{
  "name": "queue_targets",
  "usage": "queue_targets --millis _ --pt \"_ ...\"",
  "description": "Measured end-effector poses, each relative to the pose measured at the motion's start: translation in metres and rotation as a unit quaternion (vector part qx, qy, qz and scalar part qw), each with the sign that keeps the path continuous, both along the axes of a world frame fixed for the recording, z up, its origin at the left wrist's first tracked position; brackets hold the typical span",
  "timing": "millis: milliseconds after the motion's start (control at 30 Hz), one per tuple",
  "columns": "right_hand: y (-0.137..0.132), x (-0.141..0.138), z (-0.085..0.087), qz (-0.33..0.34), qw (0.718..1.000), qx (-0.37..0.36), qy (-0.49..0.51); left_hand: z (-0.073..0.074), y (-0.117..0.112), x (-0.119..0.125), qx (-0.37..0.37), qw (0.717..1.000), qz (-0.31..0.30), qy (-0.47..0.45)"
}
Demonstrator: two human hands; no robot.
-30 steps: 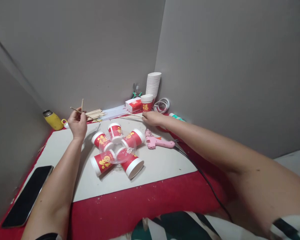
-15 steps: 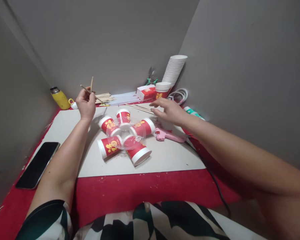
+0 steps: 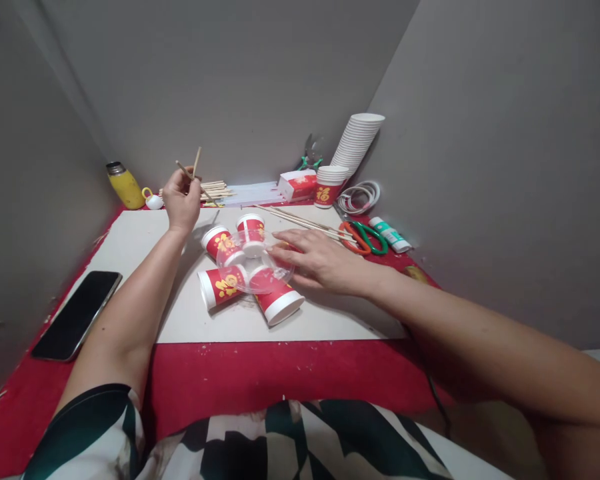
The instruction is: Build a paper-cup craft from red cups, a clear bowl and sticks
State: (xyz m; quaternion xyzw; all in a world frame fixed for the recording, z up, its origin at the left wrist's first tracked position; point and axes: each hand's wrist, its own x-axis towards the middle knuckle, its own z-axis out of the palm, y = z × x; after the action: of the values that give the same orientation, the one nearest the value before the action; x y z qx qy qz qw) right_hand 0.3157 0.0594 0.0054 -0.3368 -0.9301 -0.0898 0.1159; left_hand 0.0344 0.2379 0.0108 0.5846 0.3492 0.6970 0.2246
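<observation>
My left hand [image 3: 183,203] is raised at the far left of the white board [image 3: 140,233], its fingers closed on thin wooden sticks [image 3: 197,161] that cross each other and point upward. Red and white paper cups [image 3: 221,288] lie on their sides in a ring on the board, with a clear plastic disc [image 3: 233,250] over their inner ends. Over the ring's right side, my right hand [image 3: 325,263] reaches with fingers stretched out and nothing visible in them. It covers one cup of the ring; whether it touches the disc, I cannot tell.
Behind lie loose wooden sticks [image 3: 305,221], a stick pile [image 3: 216,191], a red and white box [image 3: 298,185], stacked cups [image 3: 356,147], a coiled cable [image 3: 360,199] and scissors with orange handles [image 3: 356,240]. A phone [image 3: 77,317] and yellow bottle [image 3: 125,187] are at left.
My right hand has moved left and nearer, from the loose sticks to over the cups. The pink glue gun is now hidden behind it. My left hand still holds the sticks.
</observation>
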Motion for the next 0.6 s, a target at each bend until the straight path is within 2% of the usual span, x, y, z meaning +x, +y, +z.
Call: queue_targets --millis 333,600 --pt "0.011 -0.011 -0.018 -0.027 0.999 0.029 0.003 -0.007 0.004 -0.003 0.03 0.999 0.005 0.026" --pt "0.022 -0.003 -0.033 -0.001 0.995 0.054 0.09 -0.009 -0.001 -0.004 -0.022 1.0 -0.009 0.014"
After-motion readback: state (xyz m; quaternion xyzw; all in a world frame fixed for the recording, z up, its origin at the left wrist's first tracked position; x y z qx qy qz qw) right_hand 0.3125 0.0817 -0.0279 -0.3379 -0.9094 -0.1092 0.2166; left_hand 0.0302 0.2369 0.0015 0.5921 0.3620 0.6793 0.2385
